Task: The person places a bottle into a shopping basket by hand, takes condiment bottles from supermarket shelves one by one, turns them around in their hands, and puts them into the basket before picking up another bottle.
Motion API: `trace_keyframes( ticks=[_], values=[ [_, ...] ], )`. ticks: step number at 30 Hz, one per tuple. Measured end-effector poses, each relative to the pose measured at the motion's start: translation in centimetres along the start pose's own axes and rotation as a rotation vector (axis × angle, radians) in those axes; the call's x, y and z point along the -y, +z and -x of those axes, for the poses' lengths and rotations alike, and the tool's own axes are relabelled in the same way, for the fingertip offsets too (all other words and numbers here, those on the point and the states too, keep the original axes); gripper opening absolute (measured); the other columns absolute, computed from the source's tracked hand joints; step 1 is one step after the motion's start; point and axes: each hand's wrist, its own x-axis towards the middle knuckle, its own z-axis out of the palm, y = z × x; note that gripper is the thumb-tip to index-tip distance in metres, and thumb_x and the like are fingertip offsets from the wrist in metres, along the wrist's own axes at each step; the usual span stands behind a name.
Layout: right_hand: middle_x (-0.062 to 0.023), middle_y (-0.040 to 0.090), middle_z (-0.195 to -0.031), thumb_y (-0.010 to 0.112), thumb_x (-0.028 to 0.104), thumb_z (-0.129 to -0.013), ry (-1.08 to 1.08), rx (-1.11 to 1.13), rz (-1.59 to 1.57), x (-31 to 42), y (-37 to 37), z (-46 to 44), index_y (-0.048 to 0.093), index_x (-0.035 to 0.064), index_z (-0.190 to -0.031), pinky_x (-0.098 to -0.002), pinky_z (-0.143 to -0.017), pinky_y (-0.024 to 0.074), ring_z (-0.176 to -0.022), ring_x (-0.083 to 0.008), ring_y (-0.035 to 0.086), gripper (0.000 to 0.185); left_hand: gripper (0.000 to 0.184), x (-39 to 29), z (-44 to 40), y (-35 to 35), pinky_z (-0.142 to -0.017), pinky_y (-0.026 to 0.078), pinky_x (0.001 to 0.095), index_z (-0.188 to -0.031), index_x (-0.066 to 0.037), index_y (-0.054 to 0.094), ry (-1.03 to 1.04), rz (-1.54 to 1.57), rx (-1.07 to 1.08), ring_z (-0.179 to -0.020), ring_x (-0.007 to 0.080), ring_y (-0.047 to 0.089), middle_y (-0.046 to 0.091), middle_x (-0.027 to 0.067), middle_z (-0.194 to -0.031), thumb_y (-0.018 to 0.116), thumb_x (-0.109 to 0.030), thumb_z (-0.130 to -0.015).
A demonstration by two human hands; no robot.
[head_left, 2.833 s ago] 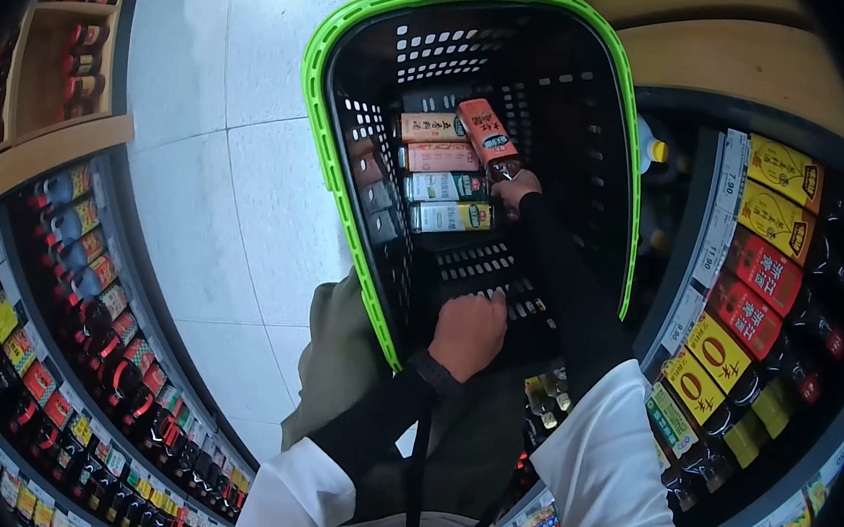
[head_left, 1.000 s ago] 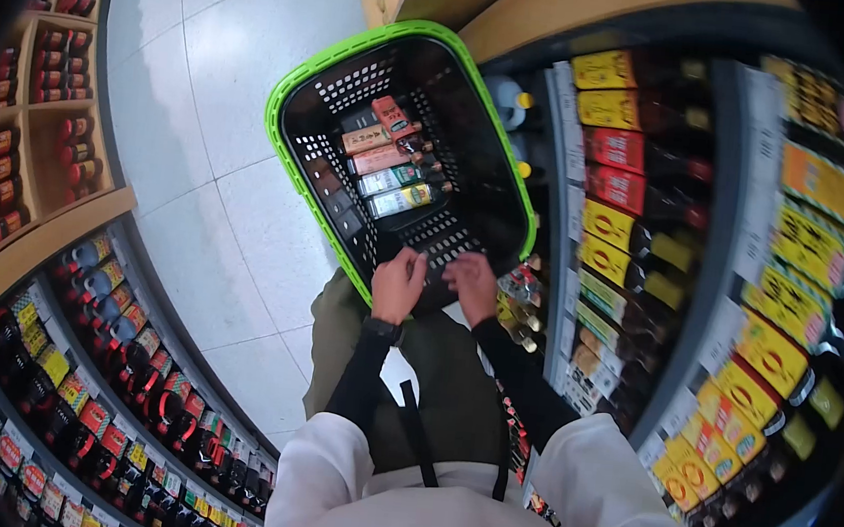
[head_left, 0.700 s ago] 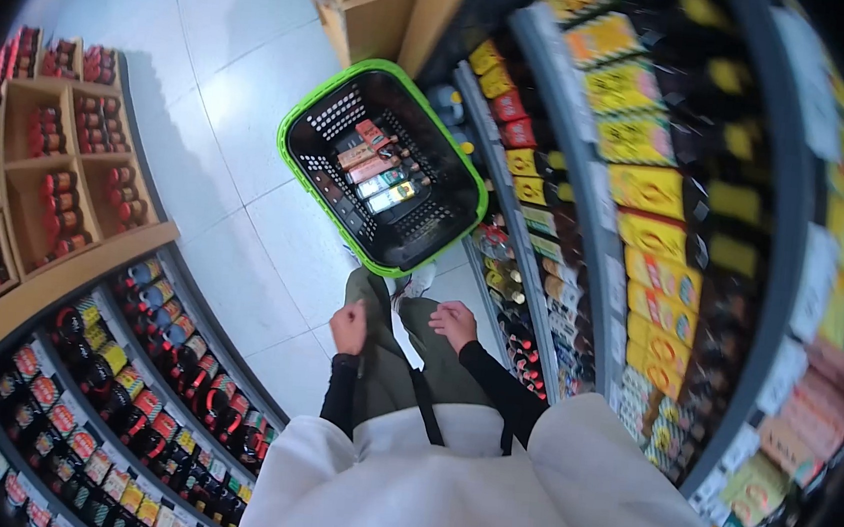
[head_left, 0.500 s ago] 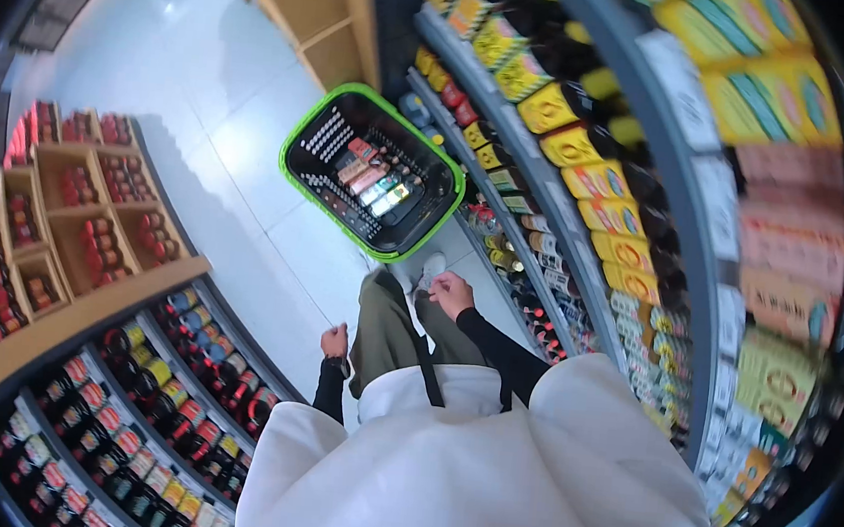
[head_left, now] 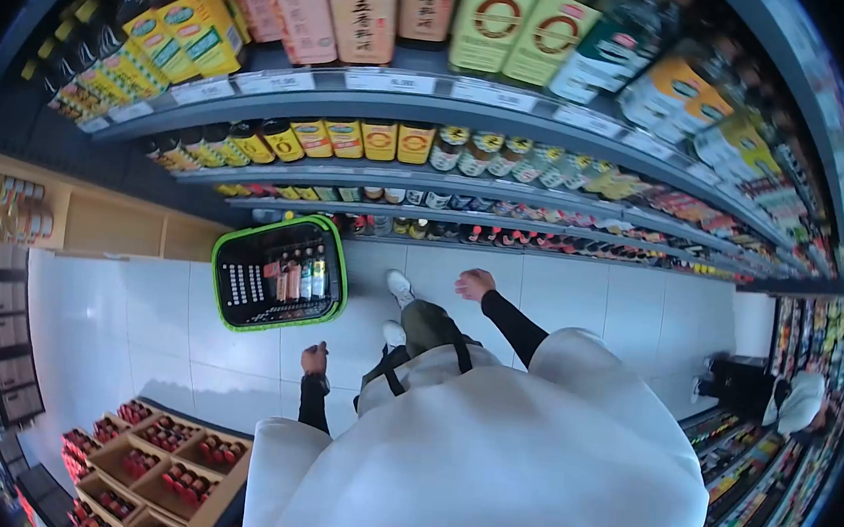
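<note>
A black shopping basket [head_left: 244,256] with a bright green rim stands on the floor at the foot of the shelves. Several bottles [head_left: 302,275] with pink, white and green labels lie side by side in it. My left hand [head_left: 314,359] hangs just below the basket's near right corner, apart from it, with its fingers curled in and nothing visible in them. Farther right, my right hand [head_left: 475,285] is held over the floor, loosely bent, fingers partly apart and holding nothing I can see. Neither hand touches the basket or the shelves.
Ahead runs a long grey shelf unit [head_left: 427,88] packed with sauce bottles and price tags. Behind me at left stands a wooden display [head_left: 159,461] of red-labelled jars. A wooden stand [head_left: 109,221] is beyond the basket. Another person [head_left: 796,402] is down the aisle at right.
My view has turned right, so the shelves now lie across the front and the basket sits farther left. My right hand has swung out from my leg. Another person has come into view.
</note>
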Motion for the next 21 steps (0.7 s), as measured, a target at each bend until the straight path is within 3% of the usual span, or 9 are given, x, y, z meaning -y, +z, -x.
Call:
trace_keyframes(
  ticks=[3,6,11,12,14,15,16,17,21],
  values=[
    [-0.0099,0.067,-0.098,0.056,0.023,-0.088,0.079,-0.070,-0.098,-3.2,-2.9,3.2,0.056,0.0081,-0.108,-0.0358,-0.066,0.0536,-0.082,-0.0243,0.068,0.025,0.039,-2.6,-1.1,-1.4,-0.069,0.046,0.0389,-0.070,-0.002,0.069,-0.048,0.119,-0.015,-0.069,0.0282,0.063,0.066,0.0174,-0.068,0.058,-0.038,-0.082],
    [-0.0095,0.066,-0.102,0.055,0.023,-0.089,0.114,-0.114,-0.205,-6.4,-5.5,5.1,0.056,0.0080,-0.109,-0.0359,-0.068,0.0532,-0.088,-0.0240,0.067,0.025,0.039,-2.8,0.1,-0.3,-0.071,0.047,0.0394,-0.071,-0.004,0.071,0.080,-0.052,0.021,-0.071,0.0300,0.065,0.067,0.0177,-0.070,0.058,-0.039,-0.081],
    [-0.0096,0.066,-0.100,0.055,0.022,-0.089,0.046,-0.192,-0.352,-9.3,-10.3,6.6,0.056,0.0070,-0.108,-0.0367,-0.069,0.0535,-0.086,-0.0237,0.067,0.024,0.043,0.7,3.1,4.6,-0.080,0.048,0.0413,-0.073,-0.009,0.073,0.059,-0.390,0.286,-0.082,0.0356,0.064,0.069,0.0173,-0.079,0.050,-0.044,-0.080],
    [-0.0097,0.067,-0.099,0.055,0.021,-0.089,0.032,-0.203,-0.370,-9.9,-11.5,6.6,0.056,0.0067,-0.108,-0.0368,-0.069,0.0536,-0.084,-0.0236,0.067,0.023,0.043,2.5,2.5,5.8,-0.081,0.048,0.0415,-0.074,-0.010,0.073,0.243,-0.574,0.389,-0.085,0.0356,0.064,0.069,0.0169,-0.081,0.046,-0.043,-0.080],
    [-0.0095,0.067,-0.094,0.055,0.020,-0.089,0.013,-0.235,-0.385,-11.0,-13.6,6.2,0.056,0.0062,-0.106,-0.0369,-0.067,0.0541,-0.080,-0.0229,0.067,0.021,0.042,1.6,5.7,6.5,-0.080,0.048,0.0413,-0.074,-0.009,0.072,0.282,-0.495,0.366,-0.085,0.0341,0.065,0.069,0.0162,-0.083,0.044,-0.039,-0.083],
    [-0.0093,0.067,-0.094,0.055,0.020,-0.089,0.010,-0.252,-0.394,-11.2,-14.8,6.1,0.056,0.0061,-0.105,-0.0365,-0.066,0.0541,-0.079,-0.0226,0.068,0.021,0.042,1.5,6.1,7.0,-0.077,0.049,0.0412,-0.072,-0.008,0.070,0.487,-0.664,0.395,-0.081,0.0333,0.066,0.069,0.0159,-0.081,0.044,-0.038,-0.083],
    [-0.0091,0.067,-0.093,0.055,0.020,-0.089,0.006,-0.268,-0.401,-11.5,-16.0,6.1,0.057,0.0061,-0.104,-0.0360,-0.065,0.0541,-0.079,-0.0224,0.068,0.021,0.039,1.4,6.6,7.4,-0.074,0.050,0.0414,-0.076,-0.009,0.069,0.382,-0.559,0.454,-0.079,0.0325,0.066,0.069,0.0154,-0.079,0.045,-0.038,-0.085],
    [-0.0089,0.068,-0.093,0.055,0.020,-0.089,0.003,-0.284,-0.409,-11.8,-17.1,6.1,0.057,0.0061,-0.104,-0.0355,-0.063,0.0541,-0.078,-0.0221,0.068,0.020,0.037,0.3,7.5,7.7,-0.071,0.051,0.0430,-0.081,-0.010,0.067,0.474,-0.771,0.512,-0.079,0.0319,0.067,0.068,0.0161,-0.074,0.047,-0.040,-0.086],
    [-0.0086,0.068,-0.092,0.054,0.019,-0.090,-0.033,-0.319,-0.423,-12.8,-23.2,6.0,0.058,0.0057,-0.102,-0.0333,-0.058,0.0534,-0.075,-0.0213,0.068,0.019,0.029,-2.6,8.9,10.4,-0.069,0.052,0.0446,-0.094,-0.012,0.065,0.566,-1.038,0.546,-0.081,0.0305,0.068,0.069,0.0150,-0.083,0.052,-0.037,-0.089]
  ],
)
